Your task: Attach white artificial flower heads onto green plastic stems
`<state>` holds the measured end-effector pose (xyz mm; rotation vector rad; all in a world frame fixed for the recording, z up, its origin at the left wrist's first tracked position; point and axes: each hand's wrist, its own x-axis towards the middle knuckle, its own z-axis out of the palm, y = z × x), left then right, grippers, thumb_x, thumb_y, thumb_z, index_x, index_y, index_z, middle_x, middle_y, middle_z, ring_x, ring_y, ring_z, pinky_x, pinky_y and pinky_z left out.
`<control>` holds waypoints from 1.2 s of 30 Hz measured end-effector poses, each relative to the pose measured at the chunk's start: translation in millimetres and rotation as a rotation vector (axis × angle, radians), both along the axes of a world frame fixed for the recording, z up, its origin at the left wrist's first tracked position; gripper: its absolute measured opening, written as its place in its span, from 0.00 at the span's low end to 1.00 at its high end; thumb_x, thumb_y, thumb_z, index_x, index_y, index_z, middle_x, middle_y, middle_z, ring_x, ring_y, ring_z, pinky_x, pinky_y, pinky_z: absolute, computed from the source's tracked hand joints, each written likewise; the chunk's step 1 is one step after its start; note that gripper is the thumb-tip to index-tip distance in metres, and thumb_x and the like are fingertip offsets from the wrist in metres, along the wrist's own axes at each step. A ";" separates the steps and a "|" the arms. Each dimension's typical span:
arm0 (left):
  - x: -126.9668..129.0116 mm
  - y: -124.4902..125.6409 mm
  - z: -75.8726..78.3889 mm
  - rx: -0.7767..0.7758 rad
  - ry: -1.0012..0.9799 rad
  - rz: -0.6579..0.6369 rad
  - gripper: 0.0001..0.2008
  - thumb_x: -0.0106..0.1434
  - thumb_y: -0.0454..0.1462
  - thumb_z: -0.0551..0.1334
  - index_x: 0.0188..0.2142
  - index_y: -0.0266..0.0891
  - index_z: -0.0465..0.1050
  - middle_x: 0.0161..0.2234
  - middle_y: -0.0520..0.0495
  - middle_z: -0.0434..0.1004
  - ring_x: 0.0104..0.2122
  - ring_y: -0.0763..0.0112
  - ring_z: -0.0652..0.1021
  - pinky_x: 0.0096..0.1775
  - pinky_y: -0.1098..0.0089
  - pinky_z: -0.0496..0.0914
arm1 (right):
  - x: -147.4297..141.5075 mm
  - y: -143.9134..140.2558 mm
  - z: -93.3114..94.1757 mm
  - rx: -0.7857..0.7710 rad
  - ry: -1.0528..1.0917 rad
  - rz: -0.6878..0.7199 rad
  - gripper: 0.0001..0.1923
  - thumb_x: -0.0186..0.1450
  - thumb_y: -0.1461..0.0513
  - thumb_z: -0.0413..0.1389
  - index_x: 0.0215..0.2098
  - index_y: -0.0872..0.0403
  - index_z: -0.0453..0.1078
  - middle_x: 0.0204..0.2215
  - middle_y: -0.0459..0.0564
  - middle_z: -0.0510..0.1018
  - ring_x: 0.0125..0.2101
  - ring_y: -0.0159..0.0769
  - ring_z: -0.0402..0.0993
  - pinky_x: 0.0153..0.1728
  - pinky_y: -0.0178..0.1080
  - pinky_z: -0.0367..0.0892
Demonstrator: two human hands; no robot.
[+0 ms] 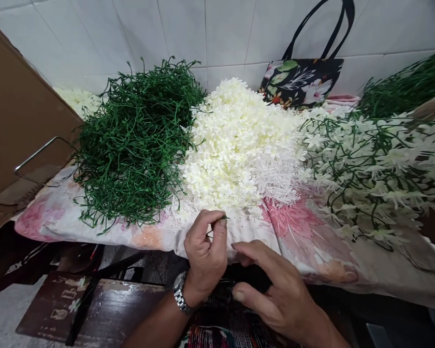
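My left hand [206, 251], with a metal watch on the wrist, pinches a thin green plastic stem [222, 218] at the front edge of the cloth-covered table [94, 227]. Just right of it my right hand [271, 285] hovers with fingers spread, holding nothing. Straight ahead lies a heap of small white artificial blossoms [239, 145]. A tangled mound of bare green stems [137, 140] sits to its left. On the right lie finished green sprays fitted with white flowers [377, 164].
A black floral tote bag [300, 82] leans on the white tiled wall behind. A brown cardboard sheet [18, 121] and a wire frame [43, 159] stand at left. More green stems [409, 87] lie at back right. A dark wooden board [94, 309] sits below.
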<state>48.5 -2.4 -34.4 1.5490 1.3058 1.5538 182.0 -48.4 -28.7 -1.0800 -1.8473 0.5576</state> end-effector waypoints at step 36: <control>-5.6 6.1 4.4 -0.414 -0.019 -0.388 0.04 0.58 0.34 0.58 0.27 0.39 0.68 0.22 0.55 0.64 0.21 0.76 0.64 0.23 0.76 0.59 | 36.8 55.5 -8.4 0.200 -0.630 -0.360 0.14 0.65 0.69 0.47 0.24 0.55 0.68 0.22 0.49 0.69 0.26 0.35 0.65 0.29 0.37 0.60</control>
